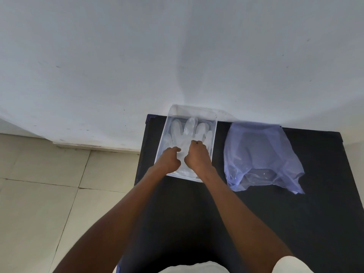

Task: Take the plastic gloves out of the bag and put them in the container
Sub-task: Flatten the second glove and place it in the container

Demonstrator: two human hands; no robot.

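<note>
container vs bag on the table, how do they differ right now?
The container is clear, rigid and rectangular; the bag is bluish, limp and crumpled. The container holds a plastic glove laid flat, fingers toward the wall; the bag's contents cannot be made out. Both hands, left and right, are in the container; the bag lies untouched to its right. Both are see-through plastic on the black table.

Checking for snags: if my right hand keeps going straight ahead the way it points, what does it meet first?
Probably the clear plastic glove lying under the right hand, then the far wall of the clear rectangular plastic container; depth is unclear.
</note>
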